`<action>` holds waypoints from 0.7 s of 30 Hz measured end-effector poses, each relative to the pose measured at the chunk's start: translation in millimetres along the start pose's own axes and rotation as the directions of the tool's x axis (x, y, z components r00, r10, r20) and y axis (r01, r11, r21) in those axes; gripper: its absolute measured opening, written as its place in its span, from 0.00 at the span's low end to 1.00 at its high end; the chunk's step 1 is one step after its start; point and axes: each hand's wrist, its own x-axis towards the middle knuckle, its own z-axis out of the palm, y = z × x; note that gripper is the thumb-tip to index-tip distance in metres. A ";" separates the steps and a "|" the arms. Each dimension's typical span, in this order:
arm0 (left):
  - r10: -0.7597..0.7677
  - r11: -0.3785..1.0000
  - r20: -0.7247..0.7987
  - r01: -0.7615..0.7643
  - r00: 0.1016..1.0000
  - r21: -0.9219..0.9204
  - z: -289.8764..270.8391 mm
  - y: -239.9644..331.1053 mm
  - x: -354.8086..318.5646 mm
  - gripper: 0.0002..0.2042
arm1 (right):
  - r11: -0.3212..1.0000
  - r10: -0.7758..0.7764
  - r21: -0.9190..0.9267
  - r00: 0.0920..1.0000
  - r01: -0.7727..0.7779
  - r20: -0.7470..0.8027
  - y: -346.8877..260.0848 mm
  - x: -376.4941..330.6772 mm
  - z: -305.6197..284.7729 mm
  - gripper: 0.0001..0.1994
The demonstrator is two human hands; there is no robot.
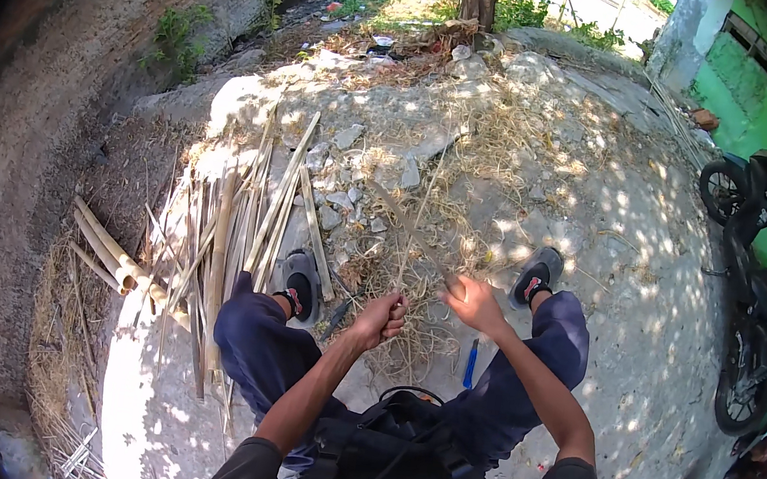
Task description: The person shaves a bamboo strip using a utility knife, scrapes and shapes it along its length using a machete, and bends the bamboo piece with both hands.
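Gripping the lower end of a thin pale strip (pixel 434 181), L hand (pixel 380 321) is fisted; R hand (pixel 473 305) is wrapped round the near end of a long blade (pixel 395 209) that crosses the strip, contact unclear. Rel. to strip: shavings (pixel 409 346) around its base, blue tool (pixel 471 363) lower R, shoes (pixel 303 285) either side, bamboo pile (pixel 219 262) farther L, motorbike (pixel 749 284) far R.

No readable text, footwear (pixel 302 289) markings too small
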 end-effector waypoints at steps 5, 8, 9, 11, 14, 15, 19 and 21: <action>0.058 0.998 -0.021 -0.057 0.998 0.030 2.4 -13.7 9.4 0.15 | 0.964 0.227 0.064 0.925 -0.257 0.305 -16.5 -6.2 30.1 0.23; 0.120 0.992 -0.093 -0.123 0.988 -0.026 10.4 -18.7 10.3 0.17 | 0.940 0.304 0.073 0.915 -0.333 0.267 -27.9 1.1 43.4 0.23; 0.143 0.988 -0.094 -0.149 0.985 -0.050 10.2 -17.7 10.5 0.17 | 0.943 0.288 0.118 0.940 -0.312 0.183 -30.8 5.0 46.9 0.24; 0.146 0.986 -0.108 -0.153 0.983 -0.060 9.2 -17.0 10.0 0.17 | 0.940 0.289 0.149 0.948 -0.308 0.133 -30.5 12.7 46.9 0.24; 0.125 0.990 -0.118 -0.131 0.985 -0.044 9.1 -19.0 10.4 0.17 | 0.912 0.362 0.173 0.929 -0.371 0.081 -35.4 27.1 31.9 0.24; 0.099 0.995 -0.113 -0.101 0.989 -0.013 11.4 -20.8 10.1 0.17 | 0.882 0.435 0.167 0.897 -0.442 0.076 -34.3 29.7 27.5 0.24; 0.054 0.998 -0.054 -0.052 0.997 0.041 17.3 -22.7 2.1 0.17 | 0.905 0.395 0.194 0.917 -0.380 -0.046 -22.0 38.7 15.8 0.26; 0.108 0.955 -0.070 -0.084 0.992 0.285 13.5 -16.9 -7.2 0.19 | 0.900 0.401 0.189 0.916 -0.393 -0.004 -17.7 41.3 6.5 0.26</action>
